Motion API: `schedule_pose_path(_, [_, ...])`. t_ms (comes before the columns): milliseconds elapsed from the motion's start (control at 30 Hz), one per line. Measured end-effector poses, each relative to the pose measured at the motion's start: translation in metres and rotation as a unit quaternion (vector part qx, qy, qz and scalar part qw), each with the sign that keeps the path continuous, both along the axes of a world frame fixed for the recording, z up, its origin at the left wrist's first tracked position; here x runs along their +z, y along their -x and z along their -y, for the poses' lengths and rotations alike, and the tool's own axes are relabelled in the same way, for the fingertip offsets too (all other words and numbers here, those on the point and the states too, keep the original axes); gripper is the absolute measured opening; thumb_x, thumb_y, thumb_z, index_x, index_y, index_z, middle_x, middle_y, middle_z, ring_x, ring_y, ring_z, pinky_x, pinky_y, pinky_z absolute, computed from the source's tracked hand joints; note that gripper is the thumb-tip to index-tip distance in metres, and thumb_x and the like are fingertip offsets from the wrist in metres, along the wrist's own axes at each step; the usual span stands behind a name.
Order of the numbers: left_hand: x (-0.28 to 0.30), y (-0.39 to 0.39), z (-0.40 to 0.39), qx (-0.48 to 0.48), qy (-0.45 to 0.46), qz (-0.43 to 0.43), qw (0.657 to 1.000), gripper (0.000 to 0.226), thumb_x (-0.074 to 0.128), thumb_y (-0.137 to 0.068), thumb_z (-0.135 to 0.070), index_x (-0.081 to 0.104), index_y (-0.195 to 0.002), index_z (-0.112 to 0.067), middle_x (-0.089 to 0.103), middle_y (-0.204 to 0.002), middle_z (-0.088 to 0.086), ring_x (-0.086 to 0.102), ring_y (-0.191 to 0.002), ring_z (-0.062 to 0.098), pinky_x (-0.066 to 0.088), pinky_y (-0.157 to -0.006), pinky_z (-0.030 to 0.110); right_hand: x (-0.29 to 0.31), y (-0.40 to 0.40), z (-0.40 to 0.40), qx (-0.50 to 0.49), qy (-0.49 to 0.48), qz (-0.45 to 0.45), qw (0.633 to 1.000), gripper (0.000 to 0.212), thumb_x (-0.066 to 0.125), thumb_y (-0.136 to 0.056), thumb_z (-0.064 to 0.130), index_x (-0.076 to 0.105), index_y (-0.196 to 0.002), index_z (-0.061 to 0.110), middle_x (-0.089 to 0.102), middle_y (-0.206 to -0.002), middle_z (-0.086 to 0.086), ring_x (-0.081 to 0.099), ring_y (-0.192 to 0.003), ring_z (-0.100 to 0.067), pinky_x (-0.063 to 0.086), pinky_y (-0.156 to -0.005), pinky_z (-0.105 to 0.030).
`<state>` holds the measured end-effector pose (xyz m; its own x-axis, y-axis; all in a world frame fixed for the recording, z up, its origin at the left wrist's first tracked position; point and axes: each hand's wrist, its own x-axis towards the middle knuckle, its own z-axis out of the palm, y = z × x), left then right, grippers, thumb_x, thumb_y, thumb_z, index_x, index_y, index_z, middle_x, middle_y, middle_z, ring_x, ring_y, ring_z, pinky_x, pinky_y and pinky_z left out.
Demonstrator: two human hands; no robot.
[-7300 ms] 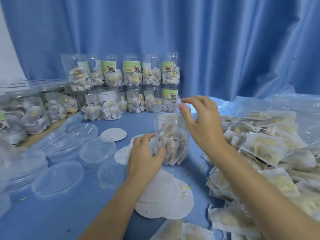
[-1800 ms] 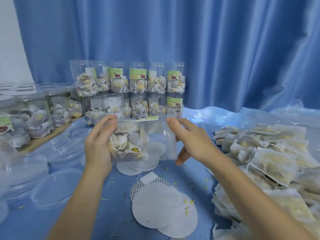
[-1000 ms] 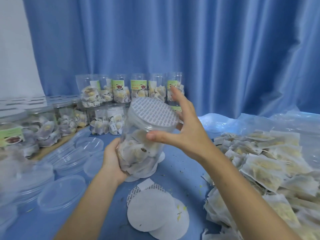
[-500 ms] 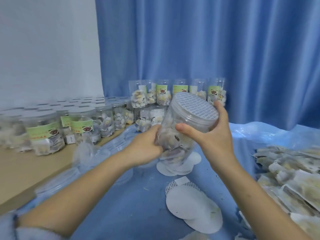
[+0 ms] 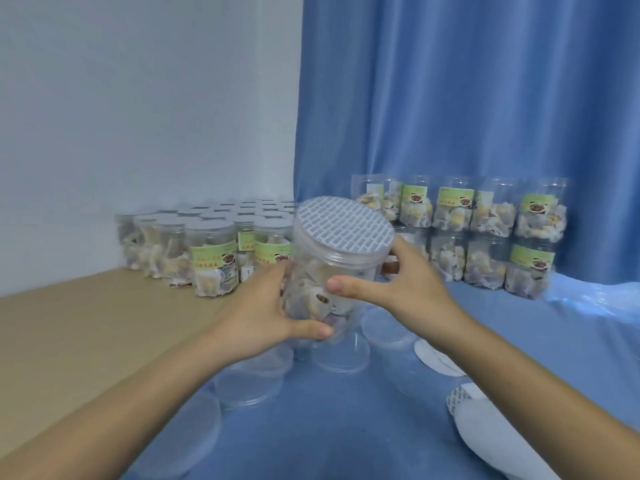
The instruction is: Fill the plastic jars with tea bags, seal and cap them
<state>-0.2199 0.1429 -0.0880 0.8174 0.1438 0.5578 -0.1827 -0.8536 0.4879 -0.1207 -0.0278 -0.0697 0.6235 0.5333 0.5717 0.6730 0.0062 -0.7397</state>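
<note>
Swung leftward since earlier, both hands, left hand point(image 5: 263, 317) and right hand point(image 5: 403, 289), grip the sealed jar point(image 5: 332, 268) above the bench point(image 5: 86, 327).

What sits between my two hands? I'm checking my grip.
In the head view, the sealed jar of tea bags, gripped by the left hand and right hand.

head-worn view, forward and downward

A blue curtain point(image 5: 467, 98) hangs far right, beside a white wall point(image 5: 149, 98) far left. A tan board point(image 5: 69, 334) lies left, edging a blue cloth point(image 5: 346, 427).
</note>
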Motion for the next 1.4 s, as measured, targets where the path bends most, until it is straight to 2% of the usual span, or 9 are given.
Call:
schedule_pose_path(100, [0.002,0.013,-0.045,0.108,0.041,0.005,0.993,0.077,0.086,-0.036,-0.061,0.044,-0.1,-0.051,0.049,-0.099,-0.017,0.046,-0.091,0.002,0.037,-0.067,0.015,0.006,0.005,-0.056,0.002,0.008,0.031,0.999,0.084,0.079,-0.036,0.069,0.058,-0.112,0.04,0.06,-0.117,0.013,0.057,-0.105,-0.002,0.048,-0.091,-0.027])
schedule_pose_path(267, [-0.008,0.021,-0.111,0.053,0.182,-0.02,0.982,0.062,0.089,-0.054,-0.01,0.047,-0.091,-0.038,0.065,-0.076,-0.019,0.06,-0.058,-0.008,0.047,-0.047,0.014,-0.002,0.002,-0.141,0.045,-0.002,-0.001,0.999,0.059,0.086,-0.046,0.054,0.064,-0.099,0.038,0.066,-0.095,0.027,0.06,-0.09,0.01,0.047,-0.077,-0.015])
schedule_pose_path(433, [-0.037,-0.003,-0.152,0.098,0.248,-0.044,0.963,0.054,0.084,-0.064,-0.008,0.043,-0.085,-0.036,0.05,-0.082,-0.01,0.055,-0.067,0.0,0.051,-0.056,0.02,-0.018,-0.018,-0.194,0.044,0.059,0.015,0.997,0.069,0.08,-0.048,0.065,0.06,-0.109,0.041,0.061,-0.106,0.027,0.053,-0.105,0.008,0.044,-0.088,-0.015])
schedule_pose_path(567, [-0.051,-0.028,-0.17,0.125,0.263,-0.063,0.955,0.05,0.084,-0.065,-0.016,0.046,-0.092,-0.035,0.046,-0.079,-0.009,0.048,-0.072,0.004,0.042,-0.063,0.02,-0.025,-0.045,-0.215,0.033,0.088,-0.017,0.995,0.051,0.08,-0.052,0.064,0.056,-0.094,0.048,0.056,-0.076,0.047,0.048,-0.077,0.031,0.035,-0.061,0.006])
schedule_pose_path(767, [-0.063,-0.062,-0.18,0.185,0.28,-0.053,0.94,0.06,0.076,-0.076,-0.017,0.044,-0.127,-0.014,0.051,-0.082,-0.003,0.055,-0.089,0.02,0.042,-0.074,0.029,-0.037,-0.074,-0.24,-0.024,0.116,-0.034,0.992,0.068,0.076,-0.067,0.053,0.049,-0.125,0.03,0.058,-0.078,0.021,0.053,-0.071,0.007,0.034,-0.054,-0.006])
schedule_pose_path(933, [-0.062,-0.067,-0.171,0.213,0.273,-0.059,0.936,0.057,0.061,-0.086,-0.009,0.037,-0.137,-0.013,0.059,-0.105,0.003,0.054,-0.11,0.023,0.04,-0.09,0.029,-0.042,-0.084,-0.23,-0.059,0.153,-0.035,0.986,0.073,0.06,-0.085,0.01,0.023,-0.148,0.021,0.068,-0.085,0.0,0.058,-0.074,-0.005,0.038,-0.049,-0.002])
schedule_pose_path(1033, [-0.053,-0.062,-0.159,0.221,0.284,-0.022,0.933,0.021,0.061,-0.083,-0.005,0.052,-0.099,-0.015,0.063,-0.09,0.003,0.062,-0.097,0.027,0.048,-0.09,0.038,-0.041,-0.08,-0.211,-0.031,0.136,-0.081,0.987,0.079,0.062,-0.086,0.011,0.017,-0.15,0.019,0.067,-0.086,0.008,0.054,-0.079,0.001,0.039,-0.063,-0.006])
schedule_pose_path(1200, [-0.019,-0.074,-0.1,0.139,0.284,-0.006,0.949,0.022,0.065,-0.077,0.0,0.052,-0.078,-0.017,0.057,-0.072,0.001,0.059,-0.07,0.023,0.051,-0.073,0.038,-0.022,-0.065,-0.171,-0.016,0.086,-0.107,0.99,0.066,0.064,-0.085,0.016,0.032,-0.143,0.018,0.068,-0.102,-0.003,0.062,-0.102,-0.024,0.049,-0.094,-0.041])
schedule_pose_path(1400, [0.022,-0.105,0.001,0.048,0.216,0.003,0.975,0.02,0.057,-0.078,-0.003,0.056,-0.096,-0.012,0.067,-0.095,0.007,0.064,-0.09,0.026,0.054,-0.081,0.045,0.006,-0.058,-0.089,-0.075,0.021,-0.085,0.993,0.044,0.057,-0.091,0.034,0.048,-0.132,0.021,0.063,-0.1,0.006,0.061,-0.097,-0.012,0.049,-0.078,-0.02])
